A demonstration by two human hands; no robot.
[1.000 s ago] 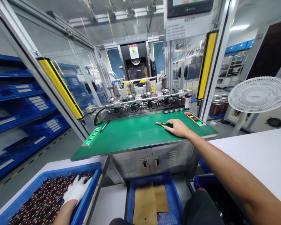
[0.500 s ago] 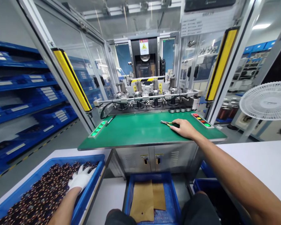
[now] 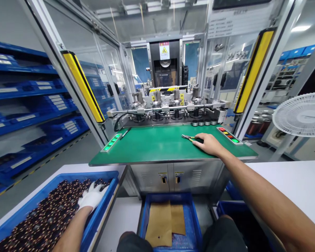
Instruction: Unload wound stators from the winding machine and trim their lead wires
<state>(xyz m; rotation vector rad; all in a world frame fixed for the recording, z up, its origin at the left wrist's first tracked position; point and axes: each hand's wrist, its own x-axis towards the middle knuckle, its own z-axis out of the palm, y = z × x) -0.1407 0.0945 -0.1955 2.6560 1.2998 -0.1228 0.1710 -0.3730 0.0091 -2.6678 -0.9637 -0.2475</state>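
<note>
Green bench (image 3: 152, 147) w/ machine behind — right hand (image 3: 210, 144) lies closed over pliers (image 3: 190, 138); gloved left hand (image 3: 92, 196) lies open on coils (image 3: 49, 213) in blue bin (image 3: 105, 206).

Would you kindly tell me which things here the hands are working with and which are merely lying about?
In hand:
- left hand, gloved, resting on the copper coils in the blue bin
- right hand on the pliers on the green mat

Lying about:
- white fan
- brown paper in the floor bin
- four small rings at the mat's back edge
</note>
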